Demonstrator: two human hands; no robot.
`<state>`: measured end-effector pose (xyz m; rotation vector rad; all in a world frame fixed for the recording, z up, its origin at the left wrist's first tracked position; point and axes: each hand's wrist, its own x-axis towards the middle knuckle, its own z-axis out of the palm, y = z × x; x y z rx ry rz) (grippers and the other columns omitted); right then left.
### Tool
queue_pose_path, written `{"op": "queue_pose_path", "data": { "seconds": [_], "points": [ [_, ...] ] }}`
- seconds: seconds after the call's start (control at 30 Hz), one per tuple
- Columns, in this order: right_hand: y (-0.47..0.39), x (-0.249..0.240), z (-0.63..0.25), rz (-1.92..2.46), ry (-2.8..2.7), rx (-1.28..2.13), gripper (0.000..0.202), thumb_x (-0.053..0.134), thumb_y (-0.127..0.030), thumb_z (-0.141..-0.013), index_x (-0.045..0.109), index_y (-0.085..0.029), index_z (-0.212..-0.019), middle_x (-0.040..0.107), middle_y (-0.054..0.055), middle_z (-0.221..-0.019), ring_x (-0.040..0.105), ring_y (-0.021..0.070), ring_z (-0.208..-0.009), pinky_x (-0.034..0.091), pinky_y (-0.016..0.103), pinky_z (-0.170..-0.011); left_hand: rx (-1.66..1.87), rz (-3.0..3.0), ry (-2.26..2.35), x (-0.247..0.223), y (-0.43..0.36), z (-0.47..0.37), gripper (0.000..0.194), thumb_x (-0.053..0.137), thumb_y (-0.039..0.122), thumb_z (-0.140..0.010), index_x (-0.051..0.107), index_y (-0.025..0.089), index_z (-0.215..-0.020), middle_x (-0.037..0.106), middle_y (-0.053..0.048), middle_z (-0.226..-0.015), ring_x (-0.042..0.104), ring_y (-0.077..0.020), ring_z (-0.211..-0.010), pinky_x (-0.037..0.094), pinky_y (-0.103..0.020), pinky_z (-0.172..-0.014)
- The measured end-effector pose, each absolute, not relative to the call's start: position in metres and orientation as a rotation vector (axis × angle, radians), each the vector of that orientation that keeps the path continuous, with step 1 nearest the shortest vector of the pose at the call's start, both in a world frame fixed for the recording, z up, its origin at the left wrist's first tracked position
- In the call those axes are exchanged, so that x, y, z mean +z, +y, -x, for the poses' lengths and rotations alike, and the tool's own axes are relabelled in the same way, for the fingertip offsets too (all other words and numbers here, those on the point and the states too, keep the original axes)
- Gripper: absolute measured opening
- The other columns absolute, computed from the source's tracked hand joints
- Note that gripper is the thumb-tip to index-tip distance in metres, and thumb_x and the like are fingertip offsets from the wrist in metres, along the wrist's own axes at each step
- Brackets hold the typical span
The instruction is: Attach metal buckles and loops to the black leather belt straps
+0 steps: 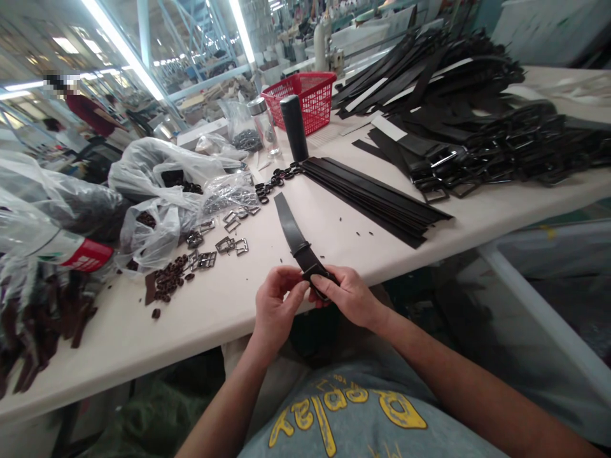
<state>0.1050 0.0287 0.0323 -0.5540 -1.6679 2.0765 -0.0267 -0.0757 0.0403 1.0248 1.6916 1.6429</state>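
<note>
A short black belt strap (289,226) with a loop around it runs from my hands onto the table, its tip pointing away from me. My left hand (279,305) pinches the strap's near end from the left. From the right, my right hand (351,294) grips the same end, thumb on top, where a dark buckle (321,291) partly shows under the fingers. Left of my hands lie several metal buckles (232,245) and a pile of small brown loops (169,280). A stack of black straps (377,197) lies to the right.
Plastic bags (157,172) of parts crowd the left side. A red basket (305,105), a dark cylinder (294,127) and a glass bottle (265,127) stand at the back. Buckled black belts (477,149) are heaped on the right. Another person (93,114) is far left.
</note>
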Motion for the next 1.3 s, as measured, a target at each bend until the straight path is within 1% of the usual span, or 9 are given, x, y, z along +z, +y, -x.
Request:
{"op": "queue_pose_path", "data": {
  "seconds": [0.1, 0.23, 0.4, 0.6, 0.77, 0.9, 1.0, 1.13, 1.3],
  "points": [
    [0.027, 0.038, -0.108, 0.521, -1.687, 2.031, 0.038, 0.058, -0.051, -0.088, 0.064, -0.014, -0.086, 0.064, 0.001, -0.066, 0.058, 0.0115, -0.056, 0.049, 0.023, -0.055, 1.828, -0.721, 1.580, 0.042, -0.070, 0.025, 0.023, 0.074, 0.038, -0.081, 0.064, 0.019, -0.089, 0.070, 0.000, -0.083, 0.065, -0.0104, -0.073, 0.052, -0.021, -0.071],
    [0.021, 0.042, -0.111, 0.478, -1.755, 2.047, 0.037, 0.056, -0.050, -0.090, 0.063, -0.014, -0.083, 0.066, 0.002, -0.064, 0.058, 0.0118, -0.054, 0.048, 0.023, -0.054, 1.807, -0.408, 1.263, 0.053, -0.057, 0.024, 0.046, 0.064, 0.058, -0.083, 0.067, 0.018, -0.105, 0.075, -0.008, -0.099, 0.071, -0.0188, -0.089, 0.055, -0.029, -0.078],
    [0.019, 0.035, -0.107, 0.552, -1.833, 2.002, 0.035, 0.053, -0.045, -0.091, 0.061, -0.014, -0.076, 0.066, 0.003, -0.062, 0.058, 0.0121, -0.051, 0.047, 0.022, -0.050, 1.781, -0.329, 1.166, 0.060, -0.050, 0.015, 0.044, 0.060, 0.058, -0.086, 0.068, 0.017, -0.102, 0.076, -0.009, -0.101, 0.071, -0.0239, -0.100, 0.054, -0.036, -0.090],
    [0.021, 0.035, -0.104, 0.666, -1.934, 1.854, 0.031, 0.051, -0.039, -0.092, 0.060, -0.016, -0.072, 0.063, 0.001, -0.058, 0.059, 0.0124, -0.049, 0.046, 0.022, -0.048, 1.890, -0.409, 1.211, 0.054, -0.054, 0.002, 0.038, 0.067, 0.046, -0.086, 0.063, 0.025, -0.118, 0.076, -0.003, -0.097, 0.070, -0.0208, -0.098, 0.056, -0.030, -0.078],
    [0.018, 0.039, -0.102, 0.644, -1.968, 1.788, 0.031, 0.051, -0.036, -0.091, 0.059, -0.017, -0.068, 0.060, 0.001, -0.054, 0.059, 0.0132, -0.047, 0.045, 0.022, -0.047, 1.795, -0.461, 1.267, 0.049, -0.058, -0.006, 0.032, 0.061, 0.048, -0.088, 0.066, 0.021, -0.104, 0.074, -0.007, -0.105, 0.069, -0.0203, -0.088, 0.053, -0.026, -0.061],
    [0.014, 0.039, -0.101, 0.641, -1.958, 1.812, 0.024, 0.051, -0.033, -0.090, 0.064, -0.015, -0.080, 0.060, 0.000, -0.055, 0.060, 0.0141, -0.048, 0.047, 0.023, -0.047, 1.722, -0.427, 1.243, 0.049, -0.064, -0.010, 0.038, 0.055, 0.053, -0.088, 0.067, 0.021, -0.105, 0.071, -0.008, -0.112, 0.064, -0.0154, -0.069, 0.041, -0.022, -0.043],
    [0.011, 0.039, -0.099, 0.622, -1.957, 1.843, 0.022, 0.051, -0.030, -0.090, 0.066, -0.014, -0.092, 0.061, 0.000, -0.056, 0.061, 0.0145, -0.050, 0.048, 0.022, -0.048, 1.743, -0.480, 1.304, 0.049, -0.070, -0.012, 0.040, 0.054, 0.055, -0.088, 0.068, 0.021, -0.103, 0.072, -0.007, -0.111, 0.060, -0.0141, -0.064, 0.039, -0.022, -0.041],
    [0.010, 0.038, -0.099, 0.598, -1.966, 1.857, 0.022, 0.052, -0.031, -0.091, 0.066, -0.013, -0.092, 0.061, 0.000, -0.057, 0.060, 0.0127, -0.050, 0.047, 0.020, -0.047, 1.757, -0.594, 1.406, 0.043, -0.076, -0.012, 0.036, 0.057, 0.052, -0.088, 0.068, 0.021, -0.102, 0.072, -0.008, -0.112, 0.061, -0.0135, -0.065, 0.040, -0.022, -0.043],
    [0.015, 0.038, -0.105, 0.379, -1.861, 2.222, 0.023, 0.056, -0.035, -0.091, 0.063, -0.016, -0.102, 0.061, -0.002, -0.064, 0.060, 0.0104, -0.052, 0.051, 0.020, -0.050, 1.768, -0.624, 1.333, 0.036, -0.081, -0.013, 0.030, 0.053, 0.049, -0.092, 0.066, 0.023, -0.099, 0.070, -0.006, -0.114, 0.061, -0.0129, -0.060, 0.041, -0.021, -0.038]
  ]
}}
